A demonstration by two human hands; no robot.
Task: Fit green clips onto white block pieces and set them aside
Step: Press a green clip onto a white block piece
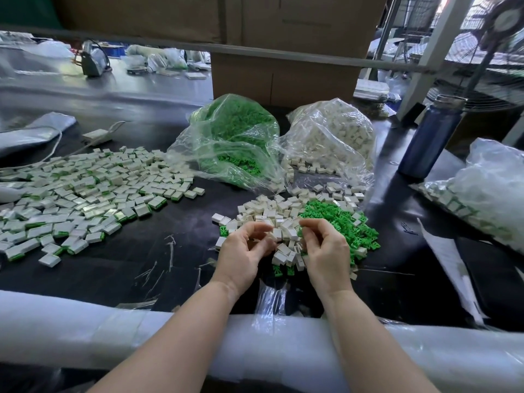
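A padded white table edge (85, 330) runs along the bottom of the frame, with bare black tabletop (158, 245) just past it. At centre, the left hand (243, 251) and right hand (326, 251) curl fingers loosely over white blocks (283, 222); any grip is unclear. Green clips (340, 219) lie right, finished pieces (85, 188) left, bags (235, 137) beyond.

blue bottle (431, 134) upright at right on dark tabletop (158, 251); cardboard box (283, 78) behind; fan (493, 49) far right; foam roll (113, 330) along near edge.
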